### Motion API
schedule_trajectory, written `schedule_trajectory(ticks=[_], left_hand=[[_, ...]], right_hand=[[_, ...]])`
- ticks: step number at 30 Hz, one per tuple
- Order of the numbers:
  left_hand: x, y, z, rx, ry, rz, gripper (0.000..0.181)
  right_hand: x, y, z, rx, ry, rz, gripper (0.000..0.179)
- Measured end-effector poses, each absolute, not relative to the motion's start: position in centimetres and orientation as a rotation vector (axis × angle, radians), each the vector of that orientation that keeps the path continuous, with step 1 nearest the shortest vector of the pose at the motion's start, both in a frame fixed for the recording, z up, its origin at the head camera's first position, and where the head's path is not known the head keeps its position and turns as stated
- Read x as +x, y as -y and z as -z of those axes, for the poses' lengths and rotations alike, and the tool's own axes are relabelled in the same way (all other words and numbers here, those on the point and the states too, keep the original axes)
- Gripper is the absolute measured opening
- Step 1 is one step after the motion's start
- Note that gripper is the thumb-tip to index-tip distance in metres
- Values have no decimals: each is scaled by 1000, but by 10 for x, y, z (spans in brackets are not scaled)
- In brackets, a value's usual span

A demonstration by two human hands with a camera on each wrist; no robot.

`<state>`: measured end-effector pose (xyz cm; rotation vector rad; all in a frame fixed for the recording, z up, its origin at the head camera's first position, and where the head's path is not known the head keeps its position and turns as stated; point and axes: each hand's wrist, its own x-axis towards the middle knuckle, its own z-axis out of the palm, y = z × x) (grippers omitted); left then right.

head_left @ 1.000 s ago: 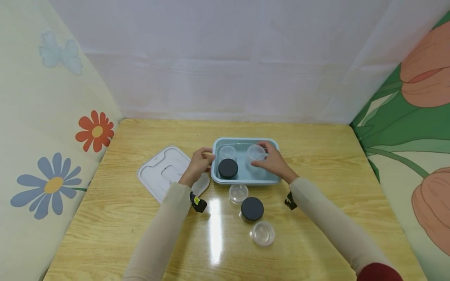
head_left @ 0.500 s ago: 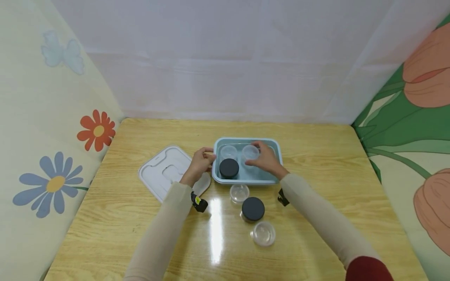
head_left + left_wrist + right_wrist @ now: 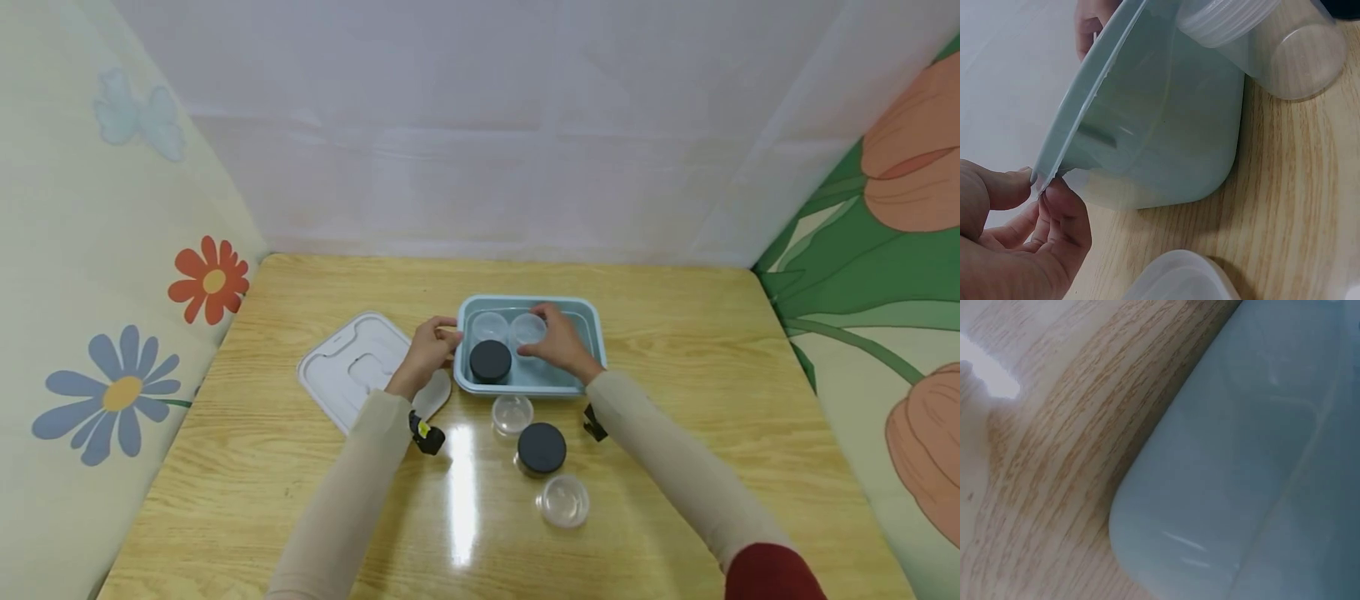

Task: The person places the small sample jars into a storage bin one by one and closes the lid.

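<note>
Clear jar (image 3: 527,328) sits inside the blue tub (image 3: 536,389), held between the thumb and fingers of the right hand (image 3: 564,340). Since a second ago it has slid toward the left hand (image 3: 429,350), and the gap to the second clear jar (image 3: 490,326) has all but closed. That appears to put the two in a row, with the dark-lidded jar (image 3: 490,362) on the near side, closer to the left hand. Whether the held jar rests on the tub floor, I cannot tell. The left hand has not shifted; it pinches the tub's rim, seemingly to steady it.

Between the forearms, nearer the body, stand three more jars: one clear (image 3: 512,414), one dark-topped (image 3: 542,449), another clear (image 3: 564,502). A white lid (image 3: 356,367) lies left of the left hand.

Under both hands is a glossy wood-grain table (image 3: 675,317), with a bright streak between the forearms. Beyond them rises a pale wall (image 3: 450,125); painted flowers (image 3: 123,393) fill the left side and big tulips (image 3: 922,183) the right.
</note>
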<state>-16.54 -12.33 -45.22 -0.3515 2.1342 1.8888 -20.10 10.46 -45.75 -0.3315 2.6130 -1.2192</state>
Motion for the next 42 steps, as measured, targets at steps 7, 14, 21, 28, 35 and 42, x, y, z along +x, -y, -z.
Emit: schedule_trajectory(ticks=[7,14,21,28,35,42], left_hand=[[-166,123,454,-366,-2128,-1891,32],[-165,123,453,-373,-2130,-1889,32],[-166,123,453,-369,-2129,-1880,33],[-167,125,454,-376,-2126,-1877,33],[-167,126,452,-360,-2139,-1854,35],[-166,126,451,-361,-2144,-1830,35]], right_hand=[[-203,-103,465,-341,-2639,1233,70],[-205,-101,466,-323,-2643,1218,72],[-205,-101,468,-337,-2678,1212,72],[-201,-100,465,-344,-2678,1200,73],[-201,-105,461,-323,-2632,1219,73],[-196,-113,456,-378,-2604,1258,73]])
